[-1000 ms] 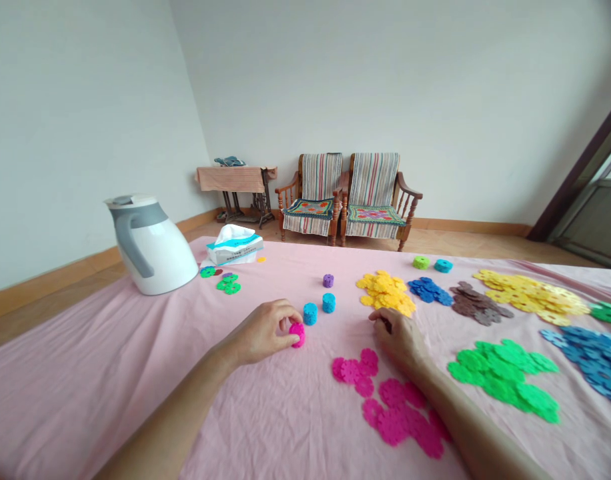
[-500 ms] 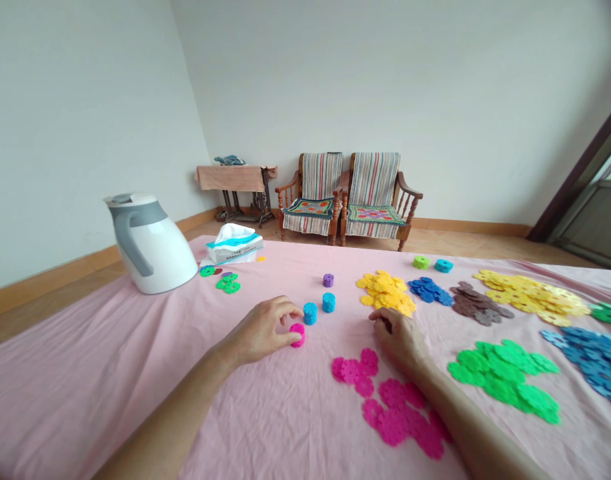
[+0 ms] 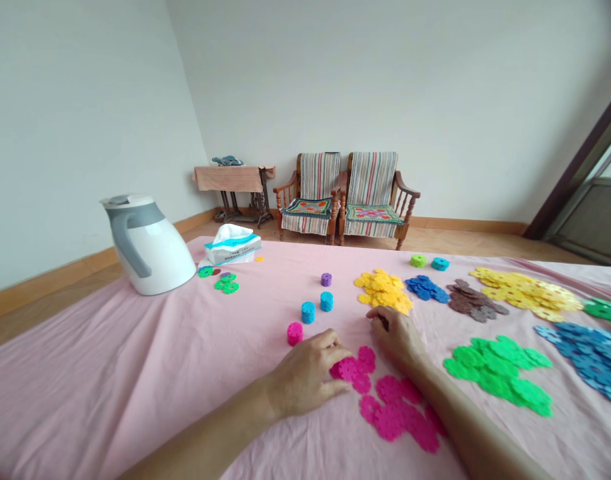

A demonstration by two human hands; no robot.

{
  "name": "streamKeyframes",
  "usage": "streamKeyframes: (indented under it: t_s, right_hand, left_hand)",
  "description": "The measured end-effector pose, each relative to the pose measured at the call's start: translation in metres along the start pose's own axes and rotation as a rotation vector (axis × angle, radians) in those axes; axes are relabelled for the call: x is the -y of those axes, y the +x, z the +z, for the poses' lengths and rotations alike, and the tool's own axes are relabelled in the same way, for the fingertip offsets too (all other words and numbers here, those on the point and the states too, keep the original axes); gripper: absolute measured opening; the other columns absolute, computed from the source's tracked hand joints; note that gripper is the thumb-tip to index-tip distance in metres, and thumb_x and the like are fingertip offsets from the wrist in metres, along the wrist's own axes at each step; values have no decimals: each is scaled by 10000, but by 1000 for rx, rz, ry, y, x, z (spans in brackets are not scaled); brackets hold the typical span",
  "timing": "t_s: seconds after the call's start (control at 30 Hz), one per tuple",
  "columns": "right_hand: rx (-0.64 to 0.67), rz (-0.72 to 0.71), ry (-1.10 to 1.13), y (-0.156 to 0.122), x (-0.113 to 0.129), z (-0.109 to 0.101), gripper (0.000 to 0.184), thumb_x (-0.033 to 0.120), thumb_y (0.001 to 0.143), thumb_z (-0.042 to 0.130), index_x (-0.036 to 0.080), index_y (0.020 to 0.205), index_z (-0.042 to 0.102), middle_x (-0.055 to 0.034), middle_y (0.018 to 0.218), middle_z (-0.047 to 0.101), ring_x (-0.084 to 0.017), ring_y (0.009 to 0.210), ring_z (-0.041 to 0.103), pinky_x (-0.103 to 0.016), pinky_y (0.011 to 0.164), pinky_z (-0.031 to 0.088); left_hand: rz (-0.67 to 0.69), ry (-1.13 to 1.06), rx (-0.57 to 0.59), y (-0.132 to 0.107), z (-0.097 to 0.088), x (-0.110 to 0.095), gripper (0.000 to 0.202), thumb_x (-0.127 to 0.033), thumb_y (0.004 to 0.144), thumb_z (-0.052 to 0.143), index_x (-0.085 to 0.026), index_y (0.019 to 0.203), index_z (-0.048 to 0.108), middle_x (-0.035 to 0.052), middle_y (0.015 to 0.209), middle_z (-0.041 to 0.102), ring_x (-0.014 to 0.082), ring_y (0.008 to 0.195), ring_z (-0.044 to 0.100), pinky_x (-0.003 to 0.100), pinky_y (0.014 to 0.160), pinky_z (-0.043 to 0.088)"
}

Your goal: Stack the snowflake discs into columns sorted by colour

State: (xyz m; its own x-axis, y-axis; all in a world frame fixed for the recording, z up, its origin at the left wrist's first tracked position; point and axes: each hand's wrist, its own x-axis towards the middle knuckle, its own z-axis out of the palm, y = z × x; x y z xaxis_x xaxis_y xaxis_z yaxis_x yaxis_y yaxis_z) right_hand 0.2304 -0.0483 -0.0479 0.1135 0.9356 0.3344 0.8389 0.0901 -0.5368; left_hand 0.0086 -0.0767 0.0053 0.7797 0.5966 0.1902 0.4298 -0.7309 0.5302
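Note:
My left hand [image 3: 313,373] hovers over or touches the left edge of the loose magenta snowflake discs [image 3: 393,413], its fingers and thumb apart. A short magenta stack of discs [image 3: 295,333] stands just beyond that hand. Past it are two blue stacks [image 3: 308,312] and a small purple stack [image 3: 326,279], all upright. My right hand [image 3: 398,337] rests on the cloth in a loose curl, close to the near edge of the yellow disc pile [image 3: 383,290]. Nothing shows between its fingers, and its forearm passes over part of the magenta discs.
Bright green discs [image 3: 498,373], dark blue discs [image 3: 426,288], brown discs [image 3: 473,301] and pale yellow discs [image 3: 525,291] lie to the right. Lime [image 3: 418,261] and teal stacks [image 3: 440,264] stand behind. A white jug [image 3: 158,257] and a tissue box [image 3: 234,248] are on the left.
My left hand has let go of the magenta stack, leaving it upright, and moved right and nearer to the loose magenta discs. My right hand stays in place.

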Motion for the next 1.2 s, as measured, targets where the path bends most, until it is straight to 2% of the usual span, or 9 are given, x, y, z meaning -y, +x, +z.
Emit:
streamKeyframes:
  t_s: [0.17, 0.27, 0.37, 0.47, 0.57, 0.63, 0.73, 1.0, 1.2]
  right_hand:
    - [6, -6, 12, 1, -1, 0, 290, 202, 734, 393, 194, 839, 663, -37, 837, 699, -183, 795, 620, -271, 715, 428]
    - [1, -5, 5, 0, 0, 0, 290, 209, 742, 385, 192, 833, 660, -38, 836, 696, -181, 776, 620, -270, 690, 426]
    - [-9, -7, 2, 0, 1, 0, 294, 218, 749, 375, 192, 825, 658, -36, 816, 691, -178, 760, 618, -265, 667, 422]
    - [-8, -2, -4, -1, 1, 0, 296, 225, 748, 373, 196, 823, 657, -34, 803, 688, -177, 743, 615, -262, 648, 418]
    - [3, 5, -10, -1, 1, 0, 294, 224, 743, 376, 193, 825, 657, -38, 801, 685, -179, 733, 612, -265, 637, 417]
    - [8, 9, -12, 0, 1, -1, 294, 220, 740, 378, 192, 825, 658, -39, 802, 685, -181, 734, 611, -268, 643, 418]
    - [9, 7, -8, -1, 1, -1, 301, 212, 737, 376, 191, 833, 661, -38, 819, 688, -181, 755, 612, -272, 668, 423]
    - [6, 7, -1, -1, 1, -1, 303, 208, 740, 375, 180, 838, 660, -42, 838, 690, -185, 775, 616, -275, 680, 425]
    - [6, 3, -4, -1, 1, -1, 307, 213, 742, 373, 182, 841, 663, -43, 846, 695, -186, 782, 619, -276, 684, 427]
  left_hand:
    - [-26, 6, -15, 3, 4, 0, 270, -177, 730, 673, -202, 996, 628, 27, 934, 546, 169, 890, 535, 258, 810, 434]
    - [-18, 4, -52, 3, -1, -1, 239, -163, 697, 693, -179, 925, 623, 18, 897, 546, 153, 831, 532, 240, 759, 437]
    - [-39, -16, -159, 0, -18, 8, 217, -194, 722, 677, -188, 930, 615, 10, 892, 534, 120, 717, 510, 234, 700, 436]
    - [-88, -40, -280, -7, -42, 27, 196, -204, 742, 654, -187, 933, 614, 8, 876, 520, 109, 688, 501, 222, 656, 430]
    - [-150, -36, -285, -15, -62, 47, 176, -200, 726, 653, -188, 901, 631, 3, 851, 526, 114, 692, 504, 213, 621, 423]
    - [-182, -38, -258, -19, -70, 57, 164, -206, 714, 655, -183, 876, 638, -2, 835, 528, 109, 669, 499, 207, 600, 417]
    - [-201, -45, -226, -21, -72, 61, 164, -224, 706, 661, -178, 861, 637, -6, 827, 524, 106, 660, 497, 204, 590, 414]
    - [-198, -51, -156, -18, -63, 58, 164, -235, 686, 689, -189, 838, 645, -14, 829, 533, 101, 655, 496, 199, 595, 407]
    - [-193, -39, -149, -19, -62, 59, 169, -234, 681, 700, -191, 836, 647, -13, 827, 537, 101, 651, 499, 198, 596, 403]
